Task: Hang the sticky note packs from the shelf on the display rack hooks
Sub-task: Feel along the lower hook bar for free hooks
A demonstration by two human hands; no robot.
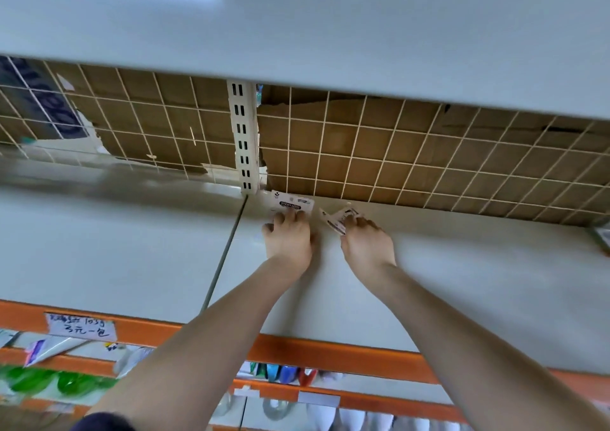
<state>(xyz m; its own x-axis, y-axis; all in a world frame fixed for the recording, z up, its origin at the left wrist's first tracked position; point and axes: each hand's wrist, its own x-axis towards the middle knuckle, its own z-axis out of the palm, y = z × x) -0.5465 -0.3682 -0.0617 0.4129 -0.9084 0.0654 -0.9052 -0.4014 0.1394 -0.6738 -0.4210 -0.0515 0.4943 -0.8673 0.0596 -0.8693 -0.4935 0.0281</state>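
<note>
Two white sticky note packs lie at the back of a pale shelf (132, 259), close to the wire grid wall. My left hand (288, 236) lies on the left pack (290, 203), fingertips curled over its near edge. The pack's black label still shows beyond the fingers. My right hand (366, 242) pinches the right pack (338, 220), which is tilted up off the shelf at an angle. Both arms reach far in under the upper shelf. No rack hooks are in view.
A white upper shelf (330, 51) overhangs close above. A wire grid (396, 160) backed with brown cardboard closes the rear, with a slotted upright post (242, 140) left of the packs. An orange shelf edge (330, 353) with a handwritten price tag (81, 325) runs below, goods beneath it.
</note>
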